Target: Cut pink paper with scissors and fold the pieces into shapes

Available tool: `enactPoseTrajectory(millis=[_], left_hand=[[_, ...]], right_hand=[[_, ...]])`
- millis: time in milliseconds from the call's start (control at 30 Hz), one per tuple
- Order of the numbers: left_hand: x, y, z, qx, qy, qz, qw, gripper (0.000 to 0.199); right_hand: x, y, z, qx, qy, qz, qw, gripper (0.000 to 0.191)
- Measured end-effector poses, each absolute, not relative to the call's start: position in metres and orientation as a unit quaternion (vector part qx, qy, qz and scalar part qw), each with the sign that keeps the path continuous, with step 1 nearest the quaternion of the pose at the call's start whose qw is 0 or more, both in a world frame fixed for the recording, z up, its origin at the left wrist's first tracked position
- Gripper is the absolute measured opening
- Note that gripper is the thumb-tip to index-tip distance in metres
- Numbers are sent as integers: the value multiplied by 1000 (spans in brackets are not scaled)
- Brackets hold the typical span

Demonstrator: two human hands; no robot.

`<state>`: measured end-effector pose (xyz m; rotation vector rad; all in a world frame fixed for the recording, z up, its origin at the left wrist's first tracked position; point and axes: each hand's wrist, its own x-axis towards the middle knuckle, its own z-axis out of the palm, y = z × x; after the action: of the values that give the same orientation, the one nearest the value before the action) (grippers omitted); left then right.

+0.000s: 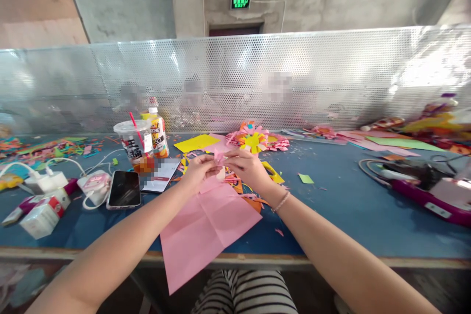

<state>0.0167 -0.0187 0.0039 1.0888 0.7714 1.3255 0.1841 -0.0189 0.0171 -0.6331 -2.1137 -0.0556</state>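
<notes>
Above the middle of the table, my left hand (198,172) and my right hand (248,168) meet with fingertips closed around a small piece of pink paper (219,156). Whether this piece joins the larger sheet below is hard to make out. That creased pink paper sheet (209,228) lies under my forearms and hangs past the table's front edge. Just beyond my right hand sits a yellow paper flower (254,141) among pink and orange fringed paper flowers (276,143). Paper scraps (233,176) lie partly hidden beneath my hands.
A plastic cup with a red straw (132,144), a drink bottle (158,132) and a phone (125,189) stand or lie left, near white chargers (46,181). Cables and a purple power strip (423,198) lie right. A perforated metal screen (312,78) bounds the table's back.
</notes>
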Motion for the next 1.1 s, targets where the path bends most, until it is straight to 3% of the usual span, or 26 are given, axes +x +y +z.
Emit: enactPoseTrajectory(millis=[167, 367, 600, 800, 1100], left_hand=[[17, -19, 4, 473, 343, 563, 584, 21], [17, -18, 0, 511, 323, 573, 553, 18], [17, -19, 0, 522, 320, 553, 565, 15], [16, -19, 1, 544, 318, 551, 547, 19], [18, -22, 5, 574, 336, 557, 498, 22]], right_hand=[[182, -21, 18, -278, -854, -7, 439, 17], [175, -15, 12, -306, -806, 45, 505, 8], [171, -15, 11, -394, -747, 199, 497, 12], [171, -13, 9, -370, -711, 286, 525, 11], [169, -12, 8, -356, -685, 320, 549, 14]])
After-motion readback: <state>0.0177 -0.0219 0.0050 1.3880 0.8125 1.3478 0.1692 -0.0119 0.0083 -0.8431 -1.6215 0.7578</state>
